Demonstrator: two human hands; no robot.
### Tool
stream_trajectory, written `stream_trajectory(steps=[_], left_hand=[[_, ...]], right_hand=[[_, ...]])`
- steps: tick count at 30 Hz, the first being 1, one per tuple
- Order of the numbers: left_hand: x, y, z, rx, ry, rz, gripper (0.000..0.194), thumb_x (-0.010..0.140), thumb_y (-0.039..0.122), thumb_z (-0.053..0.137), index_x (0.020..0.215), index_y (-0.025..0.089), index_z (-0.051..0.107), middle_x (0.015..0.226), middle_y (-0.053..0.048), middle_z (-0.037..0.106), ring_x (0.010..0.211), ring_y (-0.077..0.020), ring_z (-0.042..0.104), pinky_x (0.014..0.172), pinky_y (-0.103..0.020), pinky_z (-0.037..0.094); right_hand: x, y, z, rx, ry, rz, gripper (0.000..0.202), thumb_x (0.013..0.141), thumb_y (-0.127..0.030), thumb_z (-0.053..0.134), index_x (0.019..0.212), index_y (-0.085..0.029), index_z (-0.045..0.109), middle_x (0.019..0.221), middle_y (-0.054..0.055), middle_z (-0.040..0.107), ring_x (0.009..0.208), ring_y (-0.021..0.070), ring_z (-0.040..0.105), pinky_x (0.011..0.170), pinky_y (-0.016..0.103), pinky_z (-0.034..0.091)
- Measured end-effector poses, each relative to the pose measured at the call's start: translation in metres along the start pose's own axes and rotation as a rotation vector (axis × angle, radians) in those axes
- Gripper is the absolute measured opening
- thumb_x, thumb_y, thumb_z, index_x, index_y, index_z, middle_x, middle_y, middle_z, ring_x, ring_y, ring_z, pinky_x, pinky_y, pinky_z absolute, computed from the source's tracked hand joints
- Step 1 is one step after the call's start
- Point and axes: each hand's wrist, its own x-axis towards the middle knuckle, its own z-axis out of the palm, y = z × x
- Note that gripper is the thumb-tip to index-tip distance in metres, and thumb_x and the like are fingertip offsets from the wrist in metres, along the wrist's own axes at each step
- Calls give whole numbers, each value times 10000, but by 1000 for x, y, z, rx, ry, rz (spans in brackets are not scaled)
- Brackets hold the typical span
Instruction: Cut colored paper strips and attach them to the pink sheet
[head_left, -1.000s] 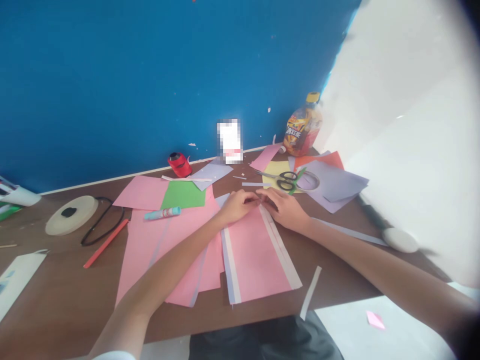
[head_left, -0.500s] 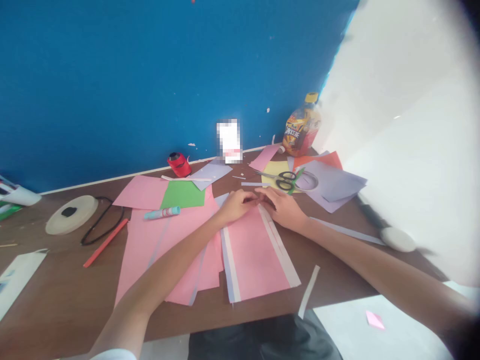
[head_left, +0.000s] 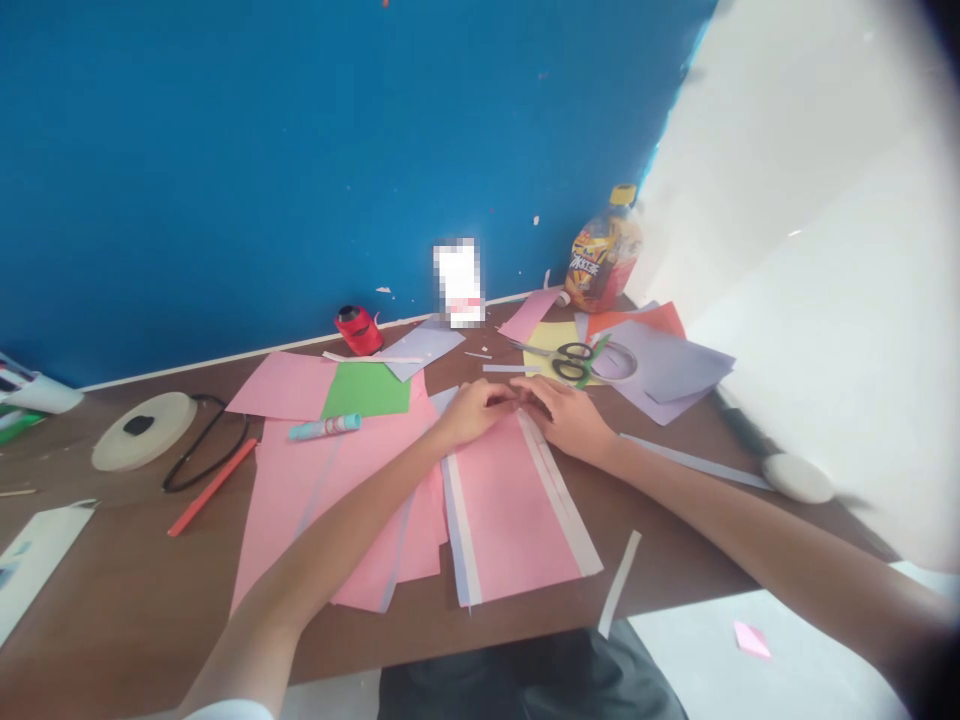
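A pink sheet of paper (head_left: 517,530) lies before me on the brown table, with white bands along its left and right long sides. A thin lilac edge shows beyond the left band. At the sheet's far end my left hand (head_left: 474,412) has its fingers curled in a pinch on the paper. Close beside it, my right hand (head_left: 566,418) pinches the same far edge, its fingertips almost touching the left ones. Both hands cover that edge, so the exact grip is partly hidden. Just beyond them is a pair of scissors (head_left: 568,368) beside a roll of tape (head_left: 624,362).
More pink sheets (head_left: 277,500) lie left, with a glue stick (head_left: 326,427) and green paper (head_left: 367,387) on them. A drink bottle (head_left: 602,255), red thread spool (head_left: 360,330) and lilac paper (head_left: 679,360) sit farther back. A white strip (head_left: 620,585) overhangs the front edge.
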Motion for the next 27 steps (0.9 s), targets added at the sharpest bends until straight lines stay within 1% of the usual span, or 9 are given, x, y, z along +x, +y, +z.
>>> stream_trajectory(steps=[6, 10, 14, 17, 20, 22, 24, 27], left_hand=[[1, -5, 1, -9, -6, 3, 366, 915, 497, 471, 973, 250, 735, 882, -19, 711, 843, -194, 558, 927, -364, 397], [1, -6, 1, 3, -6, -13, 362, 916, 487, 474, 1036, 264, 734, 899, -24, 713, 861, -203, 559, 903, -357, 415], [1, -5, 1, 6, -8, -10, 348, 919, 469, 476, 1043, 268, 732, 887, -18, 712, 861, -201, 554, 898, -355, 416], [0, -4, 1, 24, -6, -12, 345, 914, 471, 484, 1046, 271, 732, 866, -20, 704, 858, -203, 552, 902, -362, 411], [0, -3, 1, 46, -3, -18, 341, 915, 471, 480, 1041, 280, 733, 811, -18, 687, 844, -204, 548, 909, -372, 404], [0, -2, 1, 41, -8, -14, 330, 923, 450, 470, 1038, 285, 732, 814, -14, 689, 857, -206, 550, 922, -379, 398], [1, -2, 1, 21, -10, -10, 321, 929, 426, 461, 1038, 283, 727, 856, -10, 702, 882, -207, 554, 940, -384, 390], [1, 0, 0, 10, -15, -18, 317, 932, 410, 452, 1017, 267, 723, 897, -6, 712, 900, -205, 559, 981, -399, 371]], right_hand=[[-2, 3, 1, 2, 35, 23, 328, 895, -166, 542, 1213, -234, 578, 949, 13, 728, 925, 193, 670, 755, 291, 498], [-3, 4, 1, -6, 39, 14, 342, 894, -163, 540, 1227, -233, 569, 957, 12, 731, 924, 194, 673, 758, 296, 500], [-3, 5, 1, -11, 34, 10, 338, 902, -170, 522, 1233, -231, 559, 963, 18, 725, 937, 196, 668, 762, 299, 500], [-1, 4, 1, -18, 7, 3, 341, 907, -172, 505, 1241, -219, 549, 955, 32, 714, 914, 198, 662, 745, 300, 502], [0, 2, 1, -31, -36, -43, 341, 931, -163, 450, 1257, -213, 535, 1006, 55, 699, 957, 206, 643, 760, 306, 502], [0, 1, 1, -42, -57, -74, 346, 945, -156, 410, 1265, -216, 528, 1049, 69, 690, 988, 212, 630, 766, 314, 502], [0, -1, 0, -43, -44, -71, 348, 947, -157, 400, 1268, -217, 523, 1062, 74, 685, 996, 215, 627, 765, 316, 505], [-1, 0, 1, -20, 3, -39, 344, 934, -168, 441, 1266, -217, 520, 1043, 62, 691, 988, 208, 636, 791, 315, 509]])
